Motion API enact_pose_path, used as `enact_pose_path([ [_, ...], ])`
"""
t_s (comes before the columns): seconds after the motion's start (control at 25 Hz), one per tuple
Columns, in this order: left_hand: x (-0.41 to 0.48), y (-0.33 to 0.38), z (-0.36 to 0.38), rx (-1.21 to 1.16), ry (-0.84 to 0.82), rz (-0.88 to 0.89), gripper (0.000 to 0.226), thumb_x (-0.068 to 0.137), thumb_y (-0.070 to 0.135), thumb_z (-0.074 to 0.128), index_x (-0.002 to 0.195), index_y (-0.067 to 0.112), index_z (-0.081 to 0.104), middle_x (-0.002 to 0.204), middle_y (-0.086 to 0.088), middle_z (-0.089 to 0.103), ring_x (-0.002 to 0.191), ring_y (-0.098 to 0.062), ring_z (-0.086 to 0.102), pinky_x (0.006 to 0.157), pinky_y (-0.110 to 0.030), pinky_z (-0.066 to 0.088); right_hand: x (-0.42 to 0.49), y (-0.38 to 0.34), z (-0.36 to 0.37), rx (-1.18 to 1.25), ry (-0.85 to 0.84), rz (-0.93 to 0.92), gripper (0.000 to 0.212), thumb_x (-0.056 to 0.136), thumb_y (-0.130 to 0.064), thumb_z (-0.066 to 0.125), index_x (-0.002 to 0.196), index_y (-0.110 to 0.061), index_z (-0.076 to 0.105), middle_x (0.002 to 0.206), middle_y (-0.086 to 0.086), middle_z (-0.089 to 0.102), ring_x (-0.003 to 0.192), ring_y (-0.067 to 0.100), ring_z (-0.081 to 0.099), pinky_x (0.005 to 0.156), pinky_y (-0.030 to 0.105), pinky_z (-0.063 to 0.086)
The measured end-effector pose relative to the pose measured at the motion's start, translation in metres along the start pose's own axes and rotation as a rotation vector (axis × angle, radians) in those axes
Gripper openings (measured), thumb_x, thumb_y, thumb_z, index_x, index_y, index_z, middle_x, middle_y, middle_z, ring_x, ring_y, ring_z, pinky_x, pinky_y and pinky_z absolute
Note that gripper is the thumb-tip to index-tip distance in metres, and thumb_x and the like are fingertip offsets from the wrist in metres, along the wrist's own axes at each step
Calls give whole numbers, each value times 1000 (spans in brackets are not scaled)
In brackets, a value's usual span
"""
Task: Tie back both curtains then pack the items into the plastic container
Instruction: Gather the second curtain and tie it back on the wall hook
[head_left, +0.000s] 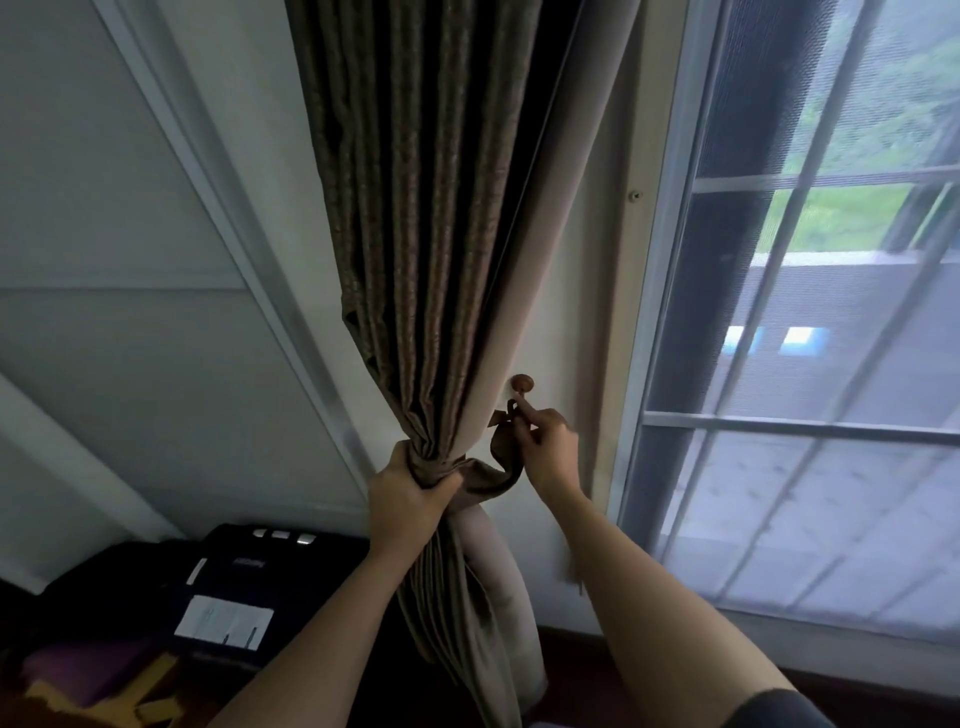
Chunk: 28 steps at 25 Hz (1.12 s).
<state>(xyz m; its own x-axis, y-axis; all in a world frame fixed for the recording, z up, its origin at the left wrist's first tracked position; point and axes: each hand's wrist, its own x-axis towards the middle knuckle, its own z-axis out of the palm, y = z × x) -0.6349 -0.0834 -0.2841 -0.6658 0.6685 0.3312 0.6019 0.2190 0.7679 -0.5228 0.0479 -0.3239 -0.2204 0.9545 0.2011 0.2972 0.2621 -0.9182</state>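
Down the middle of the frame hangs the brown curtain, with the window filling the right side. At lower centre the left hand grips the bunched folds, fingers curled tight around them. Just to its right, the right hand pinches the end of the tieback just below the small round wall knob.

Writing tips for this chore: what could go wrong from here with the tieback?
The tieback, pinched at its end by the right hand, sits just under the wall knob, not over it, so it may miss or slip off. If the left hand eases its grip, the bunched curtain could spill out of the tieback before it is hooked.
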Motion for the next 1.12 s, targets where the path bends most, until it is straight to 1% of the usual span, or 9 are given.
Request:
enact_pose_path([
  [0.2,-3,-2,1,-12,-14,13,37,66,13,80,97,2,62,87,-13,71,84,-29,65,58,-14,35,-2,5,7,-134,3,9,37,95,-11,47,130,-16,55,93,18,56,79,25,50,67,24,32],
  [0.32,-6,-2,4,-19,-19,22,37,66,13,80,97,3,63,87,-12,71,84,-28,65,55,-12,34,6,7,4,-242,-65,16,36,95,-11,44,128,-16,57,99,19,54,79,24,48,63,26,31],
  [0.44,-9,0,9,-31,-17,16,38,65,14,81,97,3,63,87,-13,71,84,-30,65,58,-17,37,12,6,-3,-320,-162,40,32,96,-15,43,124,-15,58,98,14,50,74,18,46,56,21,32],
  [0.56,-16,2,12,-41,-29,3,39,63,19,81,93,6,61,83,-11,70,81,-32,65,61,-24,39,17,9,-8,-381,-254,15,31,96,-17,45,124,-13,58,104,18,54,98,32,55,69,23,32],
  [0.72,-47,9,27,-106,-66,-29,46,60,29,83,88,14,51,78,1,61,78,-26,62,62,-32,47,1,18,-34,-408,-374,-11,32,94,-19,49,124,-10,57,106,13,63,101,30,61,73,23,35],
  [0.8,-73,11,40,-153,-90,-6,51,59,36,83,94,18,50,88,1,61,84,-19,61,68,-33,51,-33,31,-57,-246,-301,60,29,95,-16,49,122,-8,57,100,6,63,96,23,63,74,22,39],
  [0.92,-108,-3,58,-189,-275,25,74,64,45,76,124,17,44,116,4,50,105,-7,50,86,-19,43,-85,69,-87,-112,-178,172,16,94,-17,51,107,-20,61,90,-2,65,89,19,65,65,19,44],
  [1.04,-128,-33,70,-109,-453,-90,67,76,19,70,135,14,38,133,-3,46,109,-12,50,92,-23,41,-114,91,-106,-55,-203,238,15,93,-13,53,104,-22,57,95,-8,63,87,1,60,61,6,45],
  [1.12,-133,-40,79,2,-504,-102,55,84,13,63,135,12,43,132,-8,51,107,-17,56,93,-26,44,-124,96,-111,-56,-205,239,19,92,-10,54,105,-22,52,97,-10,60,88,-5,56,63,2,44],
])
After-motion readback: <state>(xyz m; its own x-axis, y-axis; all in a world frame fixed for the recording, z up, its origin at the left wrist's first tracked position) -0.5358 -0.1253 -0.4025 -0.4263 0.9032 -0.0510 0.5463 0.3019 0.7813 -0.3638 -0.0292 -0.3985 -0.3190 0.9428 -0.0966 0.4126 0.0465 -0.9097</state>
